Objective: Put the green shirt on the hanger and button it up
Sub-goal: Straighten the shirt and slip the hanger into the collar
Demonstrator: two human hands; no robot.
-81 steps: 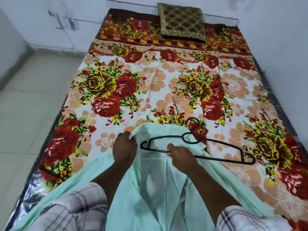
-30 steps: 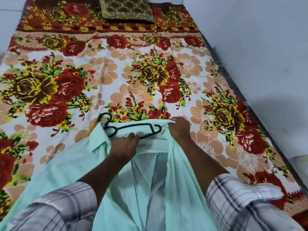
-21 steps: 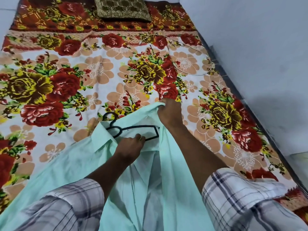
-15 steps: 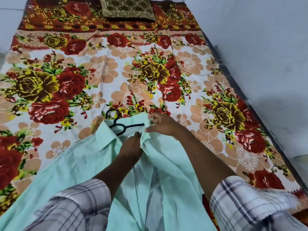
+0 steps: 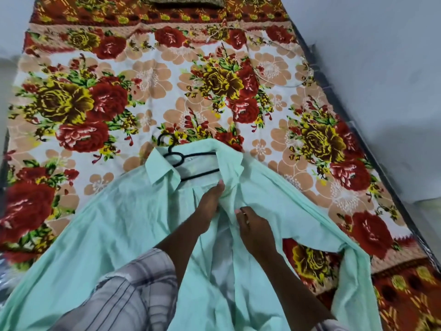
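The green shirt (image 5: 114,225) lies front-up & unbuttoned on the bed (image 5: 148,75), filling the lower half of the frame, collar (image 5: 160,168) near frame centre. The thin black hanger (image 5: 191,155) sits in the neck. Its hook pokes out above the collar, its bars show in the open neck, and both ends are hidden under the cloth. It looks seated in the shoulders, but I can't confirm that.

Hands are close together, just below the collar. The left hand (image 5: 210,201) is stretched out along the gap btw the two fronts, fingertips at the edge of the front on the frame's right. Can't tell whether it pinches the cloth or only touches it. The right hand (image 5: 253,225), just beside it & lower right, has fingers curled, pinching a fold of that same edge.

Handling, my guess: thin woven cloth, v. light, totally limp, and it creases & slides on the sheet. The only firmer parts are prob. the collar & the doubled front edges. So take hold there, each front by its edge strip near the top button/hole. The loose body of the cloth would just bunch up.

The hanger looks light, rigid & smooth, so it may shift inside the neck if a front gets tugged sideways. Pull gently w/ one hand near the collar. Buttons are too small to make out here.
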